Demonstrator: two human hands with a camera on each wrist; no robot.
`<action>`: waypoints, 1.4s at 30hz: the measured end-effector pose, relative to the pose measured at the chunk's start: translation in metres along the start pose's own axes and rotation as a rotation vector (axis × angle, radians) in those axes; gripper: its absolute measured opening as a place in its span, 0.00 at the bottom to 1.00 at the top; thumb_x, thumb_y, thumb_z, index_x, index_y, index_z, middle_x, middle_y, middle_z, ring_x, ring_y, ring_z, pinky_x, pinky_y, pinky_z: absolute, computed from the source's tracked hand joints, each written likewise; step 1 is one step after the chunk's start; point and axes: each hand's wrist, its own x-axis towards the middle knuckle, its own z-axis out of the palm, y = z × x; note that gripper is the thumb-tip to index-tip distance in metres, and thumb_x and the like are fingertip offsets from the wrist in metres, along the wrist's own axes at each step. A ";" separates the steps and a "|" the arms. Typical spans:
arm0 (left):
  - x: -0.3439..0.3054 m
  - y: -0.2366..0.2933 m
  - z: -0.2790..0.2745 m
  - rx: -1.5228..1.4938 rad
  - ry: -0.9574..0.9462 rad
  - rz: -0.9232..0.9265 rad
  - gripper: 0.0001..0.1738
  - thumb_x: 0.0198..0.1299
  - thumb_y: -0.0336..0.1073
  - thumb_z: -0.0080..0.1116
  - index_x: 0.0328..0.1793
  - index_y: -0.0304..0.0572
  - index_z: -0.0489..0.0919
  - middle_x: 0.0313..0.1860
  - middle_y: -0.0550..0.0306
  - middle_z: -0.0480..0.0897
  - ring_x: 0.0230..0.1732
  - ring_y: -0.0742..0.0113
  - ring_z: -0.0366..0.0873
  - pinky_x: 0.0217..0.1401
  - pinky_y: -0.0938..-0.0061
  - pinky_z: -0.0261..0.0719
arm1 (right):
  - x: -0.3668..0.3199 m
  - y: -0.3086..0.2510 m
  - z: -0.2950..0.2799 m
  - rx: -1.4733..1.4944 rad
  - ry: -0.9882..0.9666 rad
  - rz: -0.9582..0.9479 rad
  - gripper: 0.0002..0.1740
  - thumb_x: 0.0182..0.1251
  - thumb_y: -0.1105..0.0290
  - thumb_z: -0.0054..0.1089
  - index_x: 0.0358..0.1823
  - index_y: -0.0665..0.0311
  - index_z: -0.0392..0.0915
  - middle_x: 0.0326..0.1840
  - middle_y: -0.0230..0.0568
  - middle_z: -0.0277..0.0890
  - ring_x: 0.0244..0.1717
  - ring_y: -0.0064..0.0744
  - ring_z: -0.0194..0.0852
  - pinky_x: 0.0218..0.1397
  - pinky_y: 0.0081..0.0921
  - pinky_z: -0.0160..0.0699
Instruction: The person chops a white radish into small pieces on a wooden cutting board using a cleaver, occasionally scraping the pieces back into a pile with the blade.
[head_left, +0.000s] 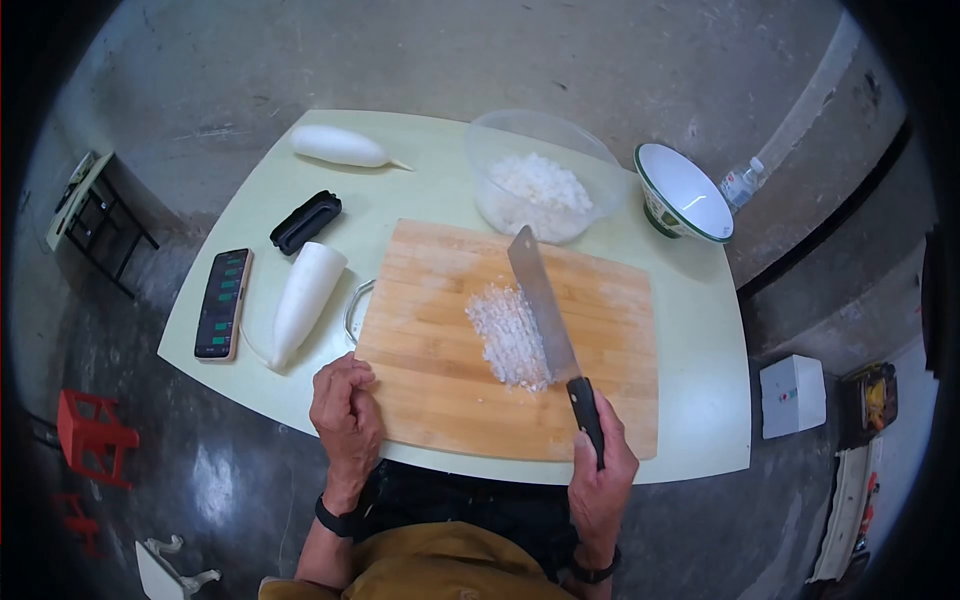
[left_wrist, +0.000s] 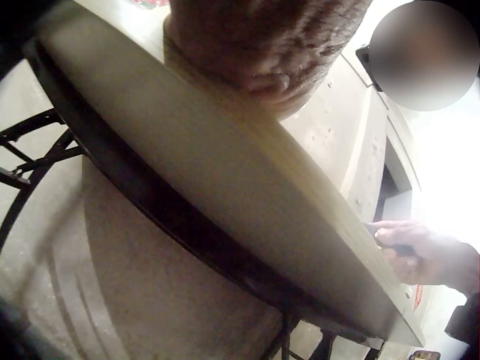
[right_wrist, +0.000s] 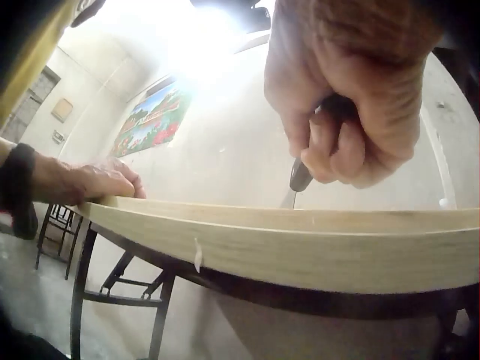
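Observation:
My right hand [head_left: 604,452] grips the black handle of a cleaver [head_left: 545,305], whose blade stands along the right side of a heap of finely chopped white radish [head_left: 508,338]. The heap lies mid-board on a wooden cutting board [head_left: 430,400]. At the board's left front corner, my left hand [head_left: 347,408] holds the edge with curled fingers; the right wrist view shows this hand [right_wrist: 94,180] low at the board's edge. Its fingertips are hidden in the left wrist view. Left of the board lies a peeled white radish [head_left: 308,300] with a cut top.
Behind the board stands a clear plastic bowl [head_left: 490,135] of chopped white pieces, beside a green-rimmed bowl [head_left: 685,190] and a bottle [head_left: 741,185]. A second white radish [head_left: 340,147], a black case [head_left: 306,222], a phone [head_left: 222,305] and a metal ring [head_left: 352,310] are at left.

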 end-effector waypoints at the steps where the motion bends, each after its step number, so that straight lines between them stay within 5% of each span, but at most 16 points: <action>1: 0.000 0.002 0.000 -0.003 -0.003 -0.008 0.17 0.48 0.10 0.45 0.38 0.35 0.79 0.36 0.48 0.83 0.50 0.46 0.84 0.51 0.62 0.82 | 0.000 0.001 -0.001 -0.002 0.001 0.004 0.24 0.66 0.82 0.58 0.65 0.75 0.74 0.55 0.61 0.82 0.54 0.50 0.85 0.58 0.35 0.80; 7: 0.000 0.000 0.001 0.004 0.003 0.020 0.16 0.48 0.10 0.45 0.37 0.34 0.78 0.36 0.48 0.83 0.49 0.46 0.83 0.50 0.63 0.81 | -0.001 -0.001 -0.009 -0.005 -0.019 -0.042 0.25 0.65 0.82 0.59 0.65 0.74 0.74 0.53 0.60 0.82 0.52 0.50 0.86 0.56 0.34 0.81; 16: 0.001 0.000 0.000 0.011 -0.008 0.010 0.17 0.49 0.10 0.45 0.38 0.35 0.79 0.36 0.48 0.84 0.50 0.47 0.84 0.51 0.63 0.81 | -0.009 -0.002 -0.018 0.080 -0.346 -0.067 0.25 0.63 0.79 0.65 0.64 0.67 0.78 0.42 0.53 0.84 0.40 0.46 0.85 0.46 0.30 0.81; 22: -0.002 0.000 0.000 -0.017 -0.014 -0.034 0.17 0.49 0.11 0.45 0.38 0.35 0.80 0.39 0.47 0.84 0.51 0.47 0.84 0.51 0.63 0.82 | 0.008 0.019 -0.014 0.052 -0.202 -0.122 0.24 0.65 0.80 0.63 0.64 0.70 0.77 0.48 0.57 0.84 0.43 0.45 0.86 0.49 0.30 0.81; 23: -0.001 0.000 0.000 -0.018 -0.014 -0.034 0.17 0.49 0.11 0.45 0.38 0.35 0.80 0.39 0.47 0.84 0.51 0.47 0.84 0.51 0.63 0.82 | 0.011 0.013 -0.019 0.090 -0.239 0.014 0.24 0.65 0.81 0.62 0.64 0.71 0.76 0.53 0.57 0.83 0.48 0.44 0.85 0.53 0.30 0.80; 34: -0.001 0.001 0.000 -0.010 -0.013 -0.017 0.17 0.50 0.11 0.44 0.38 0.34 0.79 0.37 0.47 0.82 0.50 0.46 0.84 0.52 0.63 0.81 | 0.002 0.015 -0.045 0.116 -0.120 0.120 0.24 0.66 0.78 0.62 0.64 0.72 0.75 0.54 0.54 0.83 0.52 0.40 0.84 0.58 0.28 0.77; 36: 0.000 0.001 0.000 -0.011 -0.018 -0.014 0.17 0.50 0.11 0.43 0.38 0.34 0.79 0.37 0.47 0.82 0.50 0.46 0.84 0.52 0.63 0.82 | 0.001 0.026 -0.048 0.070 -0.213 0.065 0.25 0.68 0.76 0.58 0.67 0.71 0.74 0.51 0.43 0.81 0.44 0.25 0.76 0.51 0.22 0.75; 37: 0.000 0.001 -0.001 -0.010 -0.022 -0.010 0.17 0.50 0.10 0.43 0.38 0.34 0.79 0.36 0.47 0.82 0.50 0.46 0.84 0.53 0.62 0.82 | 0.001 0.026 -0.048 0.070 -0.214 0.067 0.25 0.68 0.76 0.58 0.67 0.71 0.74 0.51 0.43 0.81 0.44 0.25 0.76 0.51 0.22 0.75; 39: 0.001 0.001 -0.001 -0.004 -0.026 -0.008 0.17 0.50 0.10 0.43 0.38 0.34 0.79 0.36 0.47 0.82 0.49 0.46 0.84 0.54 0.62 0.82 | 0.004 0.024 -0.048 0.070 -0.229 0.056 0.24 0.65 0.79 0.60 0.64 0.73 0.75 0.53 0.54 0.83 0.51 0.41 0.84 0.57 0.30 0.78; 42: 0.001 0.000 -0.001 -0.005 -0.028 0.001 0.17 0.50 0.10 0.43 0.38 0.34 0.79 0.36 0.47 0.82 0.48 0.46 0.84 0.56 0.61 0.82 | 0.009 0.025 -0.048 0.050 -0.238 -0.023 0.25 0.65 0.79 0.59 0.65 0.71 0.74 0.50 0.56 0.83 0.47 0.44 0.85 0.54 0.29 0.79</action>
